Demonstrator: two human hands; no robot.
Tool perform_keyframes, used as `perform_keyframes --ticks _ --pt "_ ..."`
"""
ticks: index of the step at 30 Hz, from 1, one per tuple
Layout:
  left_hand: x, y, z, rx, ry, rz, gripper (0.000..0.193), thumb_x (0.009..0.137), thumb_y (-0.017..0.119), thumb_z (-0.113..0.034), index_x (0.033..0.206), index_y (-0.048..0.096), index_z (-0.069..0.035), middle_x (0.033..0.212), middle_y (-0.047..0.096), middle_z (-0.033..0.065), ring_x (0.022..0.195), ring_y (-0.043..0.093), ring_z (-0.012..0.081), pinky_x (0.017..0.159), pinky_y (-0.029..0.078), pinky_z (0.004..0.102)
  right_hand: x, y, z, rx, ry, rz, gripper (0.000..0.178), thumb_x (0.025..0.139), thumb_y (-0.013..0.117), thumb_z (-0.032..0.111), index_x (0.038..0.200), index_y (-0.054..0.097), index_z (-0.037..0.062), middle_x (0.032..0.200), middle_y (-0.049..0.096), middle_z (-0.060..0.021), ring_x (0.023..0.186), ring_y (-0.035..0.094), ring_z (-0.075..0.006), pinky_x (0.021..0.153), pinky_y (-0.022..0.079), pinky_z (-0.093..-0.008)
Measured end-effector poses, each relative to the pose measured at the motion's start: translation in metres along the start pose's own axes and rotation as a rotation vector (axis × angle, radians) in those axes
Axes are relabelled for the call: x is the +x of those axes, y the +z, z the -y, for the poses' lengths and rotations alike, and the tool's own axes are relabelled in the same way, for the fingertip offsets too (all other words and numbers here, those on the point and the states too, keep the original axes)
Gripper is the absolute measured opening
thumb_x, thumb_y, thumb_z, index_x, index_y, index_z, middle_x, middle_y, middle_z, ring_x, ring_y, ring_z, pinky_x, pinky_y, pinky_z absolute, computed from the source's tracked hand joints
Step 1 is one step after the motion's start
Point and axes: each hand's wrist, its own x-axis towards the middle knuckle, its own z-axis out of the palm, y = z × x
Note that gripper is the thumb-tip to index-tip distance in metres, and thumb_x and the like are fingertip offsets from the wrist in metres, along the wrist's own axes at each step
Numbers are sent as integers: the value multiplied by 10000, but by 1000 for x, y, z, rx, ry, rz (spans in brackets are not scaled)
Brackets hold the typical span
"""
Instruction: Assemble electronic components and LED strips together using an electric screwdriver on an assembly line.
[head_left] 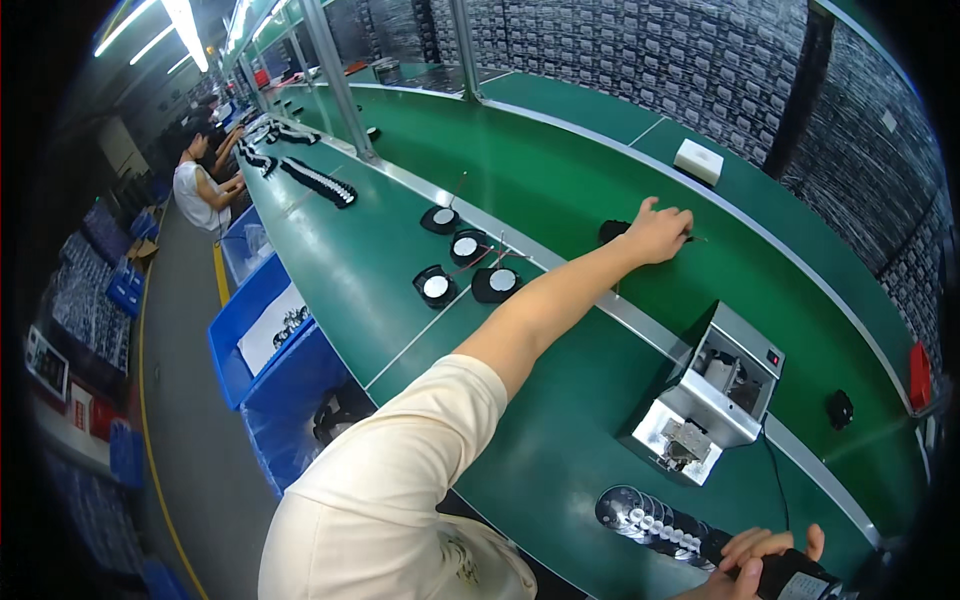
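Observation:
My left arm stretches across the green bench to the conveyor belt, where my left hand point(660, 232) is closed with curled fingers. A dark bit shows at its fingertips, but the hand hides most of it. Beside that wrist lies a black part point(613, 231) on the belt. At the lower right, my right hand point(745, 565) is closed round a black part point(800, 580) with a pale label. Touching or close to that hand is a row of overlapping black round parts with white discs point(660, 525). Several black parts with white discs and thin wires point(495, 284) lie left of my left forearm.
A grey metal machine point(715, 390) with a cable stands at the bench's right. On the belt sits another black part point(840, 408); a white block point(698, 160) rests beyond it. Blue bins point(225, 345) line the bench's left edge. Farther off, a person point(203, 190) sits by more part rows point(318, 182).

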Motion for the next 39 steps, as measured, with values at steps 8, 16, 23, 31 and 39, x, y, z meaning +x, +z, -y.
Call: perform_keyframes --ticks 8,16,23,31,39 --pt "-84 -148 -56 -500 75 173 215 956 572 -250 1046 657 -74 1028 692 111 938 666 281 814 519 384 1 -8 6 12 27 47 695 861 708 107 1406 277 84 715 548 -112 456 449 -194 467 448 -360" --pt "-208 -129 -80 -542 135 640 229 959 560 -233 1120 654 -100 1071 686 64 1108 568 278 1011 392 425 -3 5 -6 -44 32 38 748 826 659 138 1423 236 -15 642 474 -56 414 408 -133 420 401 -272" --pt "-243 -168 -113 -527 69 468 392 689 770 -100 1014 552 -65 1193 519 119 1155 514 317 969 443 399 0 -2 -2 -30 30 65 721 846 624 110 1431 226 -30 643 463 -47 434 425 -121 428 409 -282" --pt "-261 -130 -166 -605 367 332 224 650 778 -23 831 651 -60 1058 575 80 1063 562 309 873 487 417 3 3 -4 -106 51 110 724 863 607 138 1455 228 -36 661 467 -48 435 423 -119 459 412 -294" --pt "-267 -105 -208 -815 445 395 326 682 796 -51 1001 746 -96 1178 591 112 1148 557 331 903 520 416 4 -3 -2 -140 82 151 732 858 619 147 1448 224 -34 671 472 -49 449 438 -119 459 419 -287"
